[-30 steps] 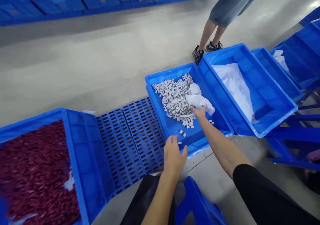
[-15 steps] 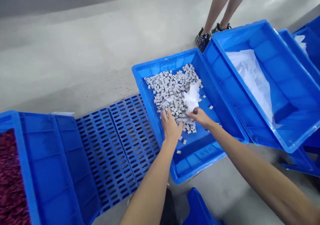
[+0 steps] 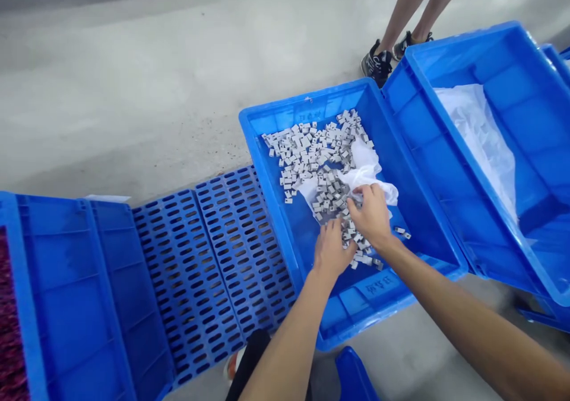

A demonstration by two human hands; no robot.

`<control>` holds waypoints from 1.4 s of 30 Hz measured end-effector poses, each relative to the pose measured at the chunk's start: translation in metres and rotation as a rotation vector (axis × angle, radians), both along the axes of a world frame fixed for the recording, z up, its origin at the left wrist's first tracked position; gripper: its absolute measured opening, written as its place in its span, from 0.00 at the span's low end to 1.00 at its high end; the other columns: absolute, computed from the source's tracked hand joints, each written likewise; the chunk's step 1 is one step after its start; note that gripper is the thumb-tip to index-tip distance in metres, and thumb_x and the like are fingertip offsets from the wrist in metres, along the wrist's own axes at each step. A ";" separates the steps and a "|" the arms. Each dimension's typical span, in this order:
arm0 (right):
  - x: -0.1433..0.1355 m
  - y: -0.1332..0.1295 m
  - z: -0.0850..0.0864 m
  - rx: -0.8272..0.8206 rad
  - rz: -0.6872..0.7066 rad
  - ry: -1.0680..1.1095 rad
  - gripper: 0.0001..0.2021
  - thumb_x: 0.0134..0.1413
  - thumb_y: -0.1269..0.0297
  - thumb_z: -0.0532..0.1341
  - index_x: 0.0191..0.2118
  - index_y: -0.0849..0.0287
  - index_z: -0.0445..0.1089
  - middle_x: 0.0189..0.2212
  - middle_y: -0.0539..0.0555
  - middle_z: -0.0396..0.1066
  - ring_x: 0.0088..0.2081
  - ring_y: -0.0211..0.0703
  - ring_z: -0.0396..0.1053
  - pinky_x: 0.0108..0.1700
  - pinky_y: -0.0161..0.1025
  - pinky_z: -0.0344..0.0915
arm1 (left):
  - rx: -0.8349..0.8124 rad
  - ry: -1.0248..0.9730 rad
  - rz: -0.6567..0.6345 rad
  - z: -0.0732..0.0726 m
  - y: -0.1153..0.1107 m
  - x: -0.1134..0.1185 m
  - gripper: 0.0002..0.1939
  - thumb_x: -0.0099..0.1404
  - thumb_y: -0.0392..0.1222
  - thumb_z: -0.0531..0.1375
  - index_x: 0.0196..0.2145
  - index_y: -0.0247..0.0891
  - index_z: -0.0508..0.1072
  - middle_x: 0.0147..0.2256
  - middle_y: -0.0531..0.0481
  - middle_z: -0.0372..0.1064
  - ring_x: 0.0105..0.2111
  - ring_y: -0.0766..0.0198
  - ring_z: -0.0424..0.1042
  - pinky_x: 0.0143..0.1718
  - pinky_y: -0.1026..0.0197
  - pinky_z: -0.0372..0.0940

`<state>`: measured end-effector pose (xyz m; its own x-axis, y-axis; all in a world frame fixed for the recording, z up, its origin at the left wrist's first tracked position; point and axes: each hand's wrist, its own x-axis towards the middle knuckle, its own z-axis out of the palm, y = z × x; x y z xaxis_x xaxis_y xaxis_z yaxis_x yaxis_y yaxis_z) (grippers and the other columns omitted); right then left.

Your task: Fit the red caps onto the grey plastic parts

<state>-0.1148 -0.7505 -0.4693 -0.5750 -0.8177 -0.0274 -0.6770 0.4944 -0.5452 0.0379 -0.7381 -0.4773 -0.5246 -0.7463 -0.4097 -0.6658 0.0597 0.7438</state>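
Note:
Many small light-grey blocks, each with a hole, lie in a shallow blue bin. Among them a crumpled white plastic bag is spread out, with a heap of blocks over its middle. My left hand rests at the near-left side of this heap, fingers bent and thumb apart, touching blocks. On the heap's right side is my right hand, its fingers curved and parted from the thumb, against the bag's edge and some blocks. What lies under both palms is hidden.
On the right stands a deeper blue bin with a white plastic liner. Blue slotted pallets lie left, beside a blue crate of dark-red pieces. Behind the bins stands a person in black shoes.
My hands have come nearer the front of the bin. The white bag is spread wider, and its heap of blocks has shifted toward me. My right hand no longer pinches the bag.

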 end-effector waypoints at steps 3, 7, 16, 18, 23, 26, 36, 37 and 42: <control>0.025 -0.017 0.002 -0.060 -0.007 0.011 0.06 0.64 0.60 0.63 0.36 0.49 0.65 0.36 0.57 0.73 0.44 0.59 0.72 0.52 0.53 0.71 | -0.038 -0.033 0.077 -0.001 -0.019 0.000 0.22 0.75 0.33 0.60 0.64 0.40 0.74 0.61 0.34 0.76 0.64 0.41 0.76 0.64 0.41 0.72; 0.031 -0.041 0.029 -0.194 -0.083 0.072 0.07 0.69 0.58 0.62 0.38 0.49 0.64 0.38 0.57 0.72 0.46 0.59 0.72 0.53 0.56 0.71 | -0.069 -0.087 0.152 -0.005 -0.035 -0.009 0.36 0.72 0.33 0.63 0.75 0.38 0.64 0.79 0.27 0.52 0.82 0.31 0.48 0.78 0.29 0.53; -0.014 -0.157 -0.019 -0.120 0.138 -0.005 0.19 0.72 0.62 0.65 0.63 0.58 0.76 0.62 0.64 0.77 0.64 0.62 0.74 0.68 0.62 0.70 | 0.076 -0.030 -0.043 0.013 0.016 -0.018 0.35 0.50 0.37 0.76 0.58 0.44 0.82 0.59 0.33 0.80 0.63 0.29 0.78 0.64 0.36 0.75; -0.033 -0.175 -0.040 -0.085 -0.019 0.022 0.23 0.74 0.55 0.67 0.68 0.58 0.72 0.69 0.64 0.72 0.68 0.64 0.71 0.70 0.68 0.67 | 0.041 -0.027 0.015 0.015 -0.012 -0.014 0.24 0.54 0.38 0.75 0.50 0.46 0.84 0.50 0.38 0.83 0.55 0.34 0.81 0.59 0.40 0.78; -0.045 -0.198 -0.060 0.037 -0.164 0.090 0.27 0.72 0.54 0.66 0.69 0.62 0.72 0.76 0.73 0.59 0.75 0.79 0.56 0.73 0.79 0.54 | -0.161 -0.123 0.509 -0.006 -0.115 -0.011 0.32 0.76 0.38 0.59 0.74 0.32 0.63 0.78 0.22 0.51 0.79 0.28 0.54 0.76 0.29 0.56; -0.029 -0.201 -0.061 0.102 -0.114 0.132 0.30 0.71 0.54 0.62 0.71 0.65 0.71 0.74 0.78 0.61 0.73 0.86 0.55 0.69 0.84 0.50 | -0.170 -0.117 0.685 -0.027 -0.137 -0.017 0.41 0.72 0.41 0.66 0.76 0.29 0.57 0.80 0.18 0.43 0.81 0.25 0.47 0.78 0.27 0.50; 0.071 -0.086 -0.067 0.197 0.274 0.112 0.19 0.79 0.53 0.56 0.63 0.48 0.79 0.65 0.65 0.73 0.64 0.70 0.63 0.66 0.66 0.58 | -0.102 0.057 0.898 -0.057 -0.100 -0.024 0.23 0.83 0.39 0.49 0.69 0.31 0.69 0.67 0.26 0.69 0.70 0.47 0.71 0.72 0.49 0.66; 0.077 -0.075 -0.065 0.207 0.283 0.102 0.19 0.80 0.53 0.55 0.63 0.47 0.79 0.67 0.65 0.72 0.65 0.70 0.62 0.65 0.66 0.58 | -0.088 0.063 0.908 -0.058 -0.095 -0.021 0.23 0.84 0.38 0.46 0.67 0.32 0.71 0.65 0.27 0.71 0.68 0.48 0.74 0.70 0.50 0.67; 0.083 -0.041 -0.054 0.272 0.374 0.049 0.19 0.81 0.53 0.54 0.59 0.47 0.82 0.66 0.62 0.74 0.64 0.66 0.64 0.65 0.61 0.60 | -0.053 0.053 0.888 -0.051 -0.058 0.001 0.20 0.84 0.37 0.45 0.58 0.36 0.75 0.58 0.31 0.76 0.62 0.47 0.77 0.68 0.45 0.70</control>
<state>-0.0319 -0.7916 -0.5232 -0.2475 -0.9362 -0.2495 -0.8578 0.3315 -0.3928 0.0386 -0.7965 -0.5279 0.2390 -0.9040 -0.3546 -0.4477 -0.4267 0.7858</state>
